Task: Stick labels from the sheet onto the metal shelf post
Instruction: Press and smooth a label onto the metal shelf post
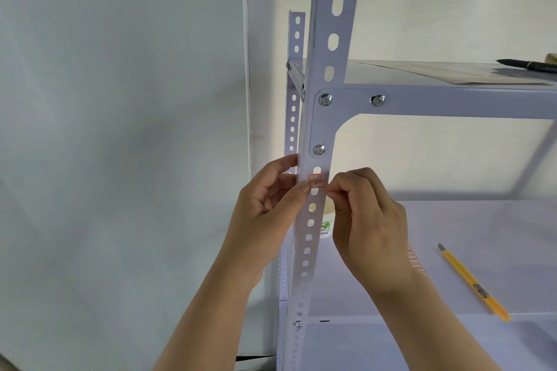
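A pale lilac metal shelf post (324, 117) with a row of slotted holes stands upright in the middle of the head view. A small white label with a red border (316, 180) lies across its front face, between two slots. My left hand (271, 205) wraps the post's left edge, thumb tip pressed on the label's left end. My right hand (367, 220) pinches the label's right end at the post's right edge. The label sheet (417, 265) peeks out red-lined from behind my right wrist on the lower shelf.
A yellow utility knife (473, 283) lies on the lower shelf (482, 220) at the right. A black pen (527, 65) and a flat sheet rest on the upper shelf (452, 93). A small white cup (327, 226) stands behind the post. A wall is on the left.
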